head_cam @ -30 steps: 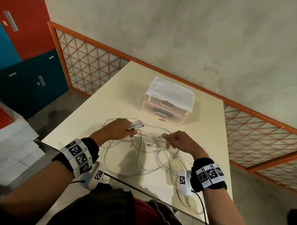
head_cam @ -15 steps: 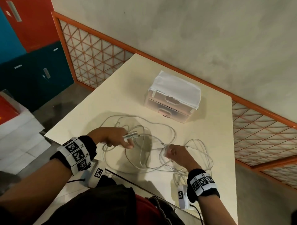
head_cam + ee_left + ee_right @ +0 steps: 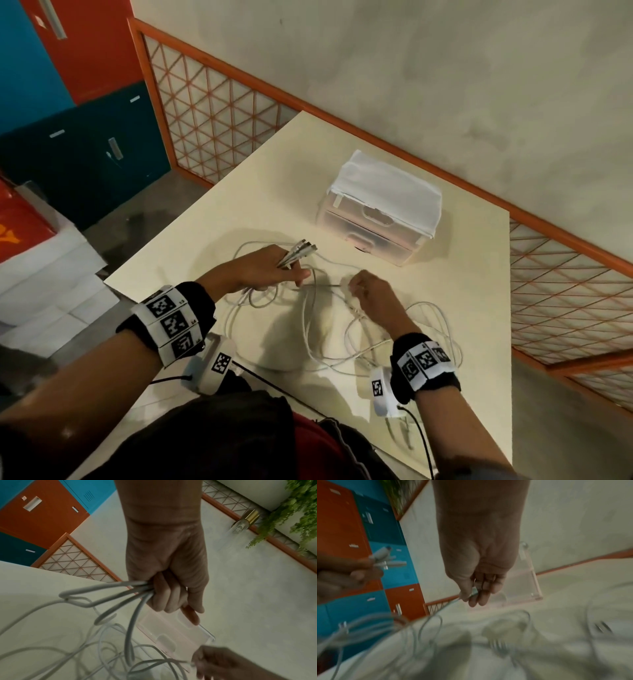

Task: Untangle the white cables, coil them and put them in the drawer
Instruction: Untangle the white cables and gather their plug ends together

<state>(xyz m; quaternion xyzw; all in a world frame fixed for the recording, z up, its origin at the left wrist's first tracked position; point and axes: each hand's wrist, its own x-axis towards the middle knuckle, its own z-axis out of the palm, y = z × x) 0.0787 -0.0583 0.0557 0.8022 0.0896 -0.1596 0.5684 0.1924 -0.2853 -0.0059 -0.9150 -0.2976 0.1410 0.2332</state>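
Several white cables lie tangled in loops on the cream table. My left hand grips a bunch of them, with the plug ends sticking out past my fingers; the left wrist view shows the cables leaving my left hand, a fist. My right hand pinches a cable end between thumb and fingers, seen as my right hand on a white connector. The clear two-drawer box stands behind both hands, drawers closed, a white cloth over its top.
The table's right edge drops to the floor, with an orange lattice railing beyond. Orange and blue lockers stand at the left. White sheets are stacked low on the left. A grey wall lies behind the table.
My left hand has lifted the bunch of plug ends up and away from me. My right hand has moved left toward it, drawing a cable strand taut between the two hands.
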